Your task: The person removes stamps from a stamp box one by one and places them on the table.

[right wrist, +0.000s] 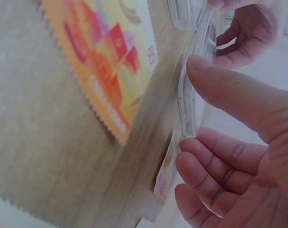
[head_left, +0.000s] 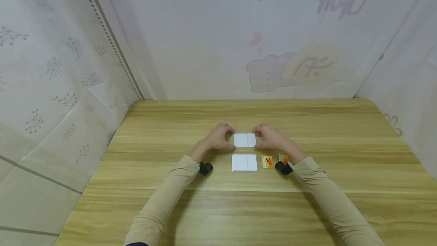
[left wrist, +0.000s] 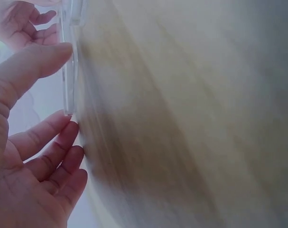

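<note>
A shallow clear plastic case (head_left: 244, 140) with a white face lies between my hands. On its left side my left hand (head_left: 219, 137) pinches it, the thumb on the near edge and the fingertips at the far corner. The right hand (head_left: 271, 138) grips the opposite side the same way. Nearer to me rests a second clear case (head_left: 244, 162), apart from the first. In the right wrist view an orange and yellow postage stamp (right wrist: 110, 57) lies flat, and another stamp (right wrist: 165, 173) sits close by the right fingertips. Whether the held case touches the table cannot be told.
Stamps lie right of the near case: one in plain sight (head_left: 267, 162), another (head_left: 283, 158) partly covered by the black wrist camera (head_left: 284, 168). The wooden table (head_left: 218, 215) meets a pale curtain (head_left: 191, 49) at the back.
</note>
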Tool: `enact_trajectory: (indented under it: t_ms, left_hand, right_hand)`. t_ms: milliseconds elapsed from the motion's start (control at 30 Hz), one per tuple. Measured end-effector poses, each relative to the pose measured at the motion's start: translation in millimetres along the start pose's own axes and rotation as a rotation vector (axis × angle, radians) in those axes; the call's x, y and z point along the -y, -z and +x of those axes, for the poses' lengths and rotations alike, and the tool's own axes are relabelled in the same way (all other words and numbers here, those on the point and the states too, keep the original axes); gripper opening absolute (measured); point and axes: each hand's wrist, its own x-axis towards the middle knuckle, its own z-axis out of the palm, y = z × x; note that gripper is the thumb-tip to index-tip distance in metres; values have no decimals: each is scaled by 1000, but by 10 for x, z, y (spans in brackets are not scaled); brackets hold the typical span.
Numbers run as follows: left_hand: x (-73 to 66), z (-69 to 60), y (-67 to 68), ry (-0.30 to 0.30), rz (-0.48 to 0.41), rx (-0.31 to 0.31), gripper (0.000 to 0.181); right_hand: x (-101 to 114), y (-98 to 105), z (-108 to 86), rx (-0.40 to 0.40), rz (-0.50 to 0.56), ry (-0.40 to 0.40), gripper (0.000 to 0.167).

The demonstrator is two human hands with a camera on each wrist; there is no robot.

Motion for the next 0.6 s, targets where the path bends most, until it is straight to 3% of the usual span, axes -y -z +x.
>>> enact_trajectory:
  t_ms: [367, 500, 600]
  left_hand:
    - [-41, -15, 17, 21, 7, 4, 53]
    - [-3, -56, 9, 14, -46, -9, 56]
    - [46, -123, 30, 12, -116, -36, 57]
  right_hand:
    - [31, 10, -9, 9, -9, 5, 51]
    - [42, 7, -46, -10, 8, -8, 53]
    - [72, 28, -110, -76, 34, -27, 55]
